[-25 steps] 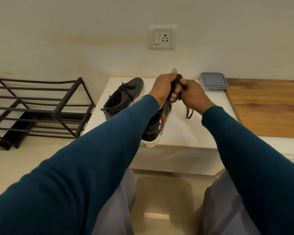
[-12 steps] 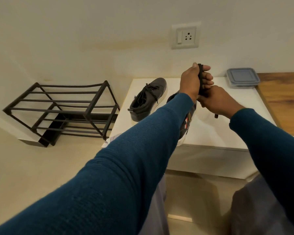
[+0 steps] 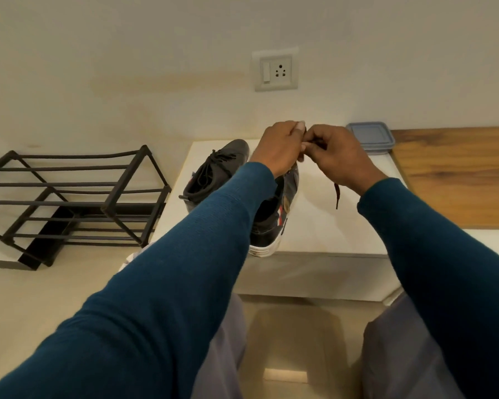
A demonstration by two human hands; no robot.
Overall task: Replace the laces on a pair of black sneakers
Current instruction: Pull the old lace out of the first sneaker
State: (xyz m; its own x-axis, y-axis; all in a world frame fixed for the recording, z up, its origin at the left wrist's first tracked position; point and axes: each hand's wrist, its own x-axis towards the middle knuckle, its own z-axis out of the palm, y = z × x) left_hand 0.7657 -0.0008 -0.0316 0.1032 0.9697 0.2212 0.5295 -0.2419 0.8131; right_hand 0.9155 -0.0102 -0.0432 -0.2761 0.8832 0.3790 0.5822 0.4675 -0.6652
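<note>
One thin black shoelace (image 3: 336, 194) was the job in hand. It probably wanted drawing out slowly and kept flat and untwisted, with both ends even. Both hands pinched it, the left hand (image 3: 280, 145) touching the right hand (image 3: 336, 156), though how much lace was bunched inside them was hidden. Its free end dangled below the right wrist. Just beneath them, the nearer black white-soled sneaker (image 3: 274, 223) sat at the front edge of the white table (image 3: 329, 234), with the second black laced sneaker (image 3: 216, 171) to its left.

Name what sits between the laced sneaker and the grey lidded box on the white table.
In the head view: the second sneaker, with both hands above it, left hand and right hand, pinching a black lace.
</note>
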